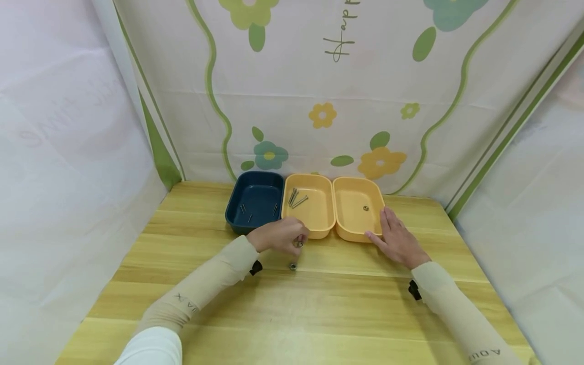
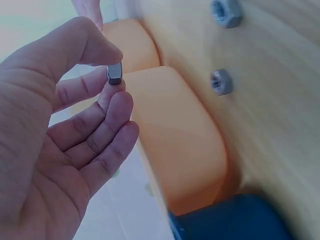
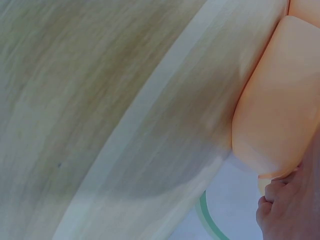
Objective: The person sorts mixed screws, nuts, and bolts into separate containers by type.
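Observation:
My left hand (image 1: 279, 236) pinches a hex nut (image 2: 114, 73) between thumb and index finger, in front of the middle yellow tray (image 1: 319, 234). Two more nuts lie on the table in the left wrist view, a nearer nut (image 2: 221, 82) and a farther nut (image 2: 226, 12). My right hand (image 1: 400, 240) rests against the right yellow tray (image 1: 358, 236) at its front right corner, fingers extended along the side and thumb by the front rim. Inside that tray is a single nut (image 1: 366, 208). The right wrist view shows only part of the right hand (image 3: 282, 210).
A dark blue tray (image 1: 255, 226) stands at the left of the row, with several small screws (image 1: 244, 208) in it. Several longer screws (image 1: 299, 202) lie in the middle tray. Behind the wooden table (image 1: 292, 314) hangs a flowered cloth (image 1: 283, 111); pale cloths flank both sides.

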{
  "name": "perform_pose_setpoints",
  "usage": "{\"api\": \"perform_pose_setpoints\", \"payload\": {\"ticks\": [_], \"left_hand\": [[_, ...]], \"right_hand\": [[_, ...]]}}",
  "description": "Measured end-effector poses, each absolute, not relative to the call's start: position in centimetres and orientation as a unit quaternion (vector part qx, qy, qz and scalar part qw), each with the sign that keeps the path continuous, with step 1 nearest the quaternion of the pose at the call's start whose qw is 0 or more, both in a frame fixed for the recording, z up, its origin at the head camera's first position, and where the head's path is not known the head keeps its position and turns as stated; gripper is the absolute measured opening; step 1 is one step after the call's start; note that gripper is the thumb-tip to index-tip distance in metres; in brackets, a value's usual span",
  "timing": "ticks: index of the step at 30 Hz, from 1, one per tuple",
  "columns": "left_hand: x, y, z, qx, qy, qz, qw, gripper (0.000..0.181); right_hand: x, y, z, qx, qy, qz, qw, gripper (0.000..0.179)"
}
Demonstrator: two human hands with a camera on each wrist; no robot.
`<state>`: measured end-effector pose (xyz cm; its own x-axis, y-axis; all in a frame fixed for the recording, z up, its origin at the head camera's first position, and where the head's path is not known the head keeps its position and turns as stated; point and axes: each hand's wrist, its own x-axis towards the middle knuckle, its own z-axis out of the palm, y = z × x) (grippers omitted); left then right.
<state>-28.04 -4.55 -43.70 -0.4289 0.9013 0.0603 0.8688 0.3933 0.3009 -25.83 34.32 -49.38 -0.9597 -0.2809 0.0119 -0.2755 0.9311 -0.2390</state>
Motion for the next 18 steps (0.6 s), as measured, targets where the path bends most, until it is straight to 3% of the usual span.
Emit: {"api": "perform_pose_setpoints", "payload": {"ticks": [18], "left_hand": [[-30.0,0.6,-40.7,0.532,0.839,0.112,0.027,0.003]], "right_hand": [[-25.8,34.4,-49.3,-0.136,0.984,-0.117,0.015,0.102]]}}
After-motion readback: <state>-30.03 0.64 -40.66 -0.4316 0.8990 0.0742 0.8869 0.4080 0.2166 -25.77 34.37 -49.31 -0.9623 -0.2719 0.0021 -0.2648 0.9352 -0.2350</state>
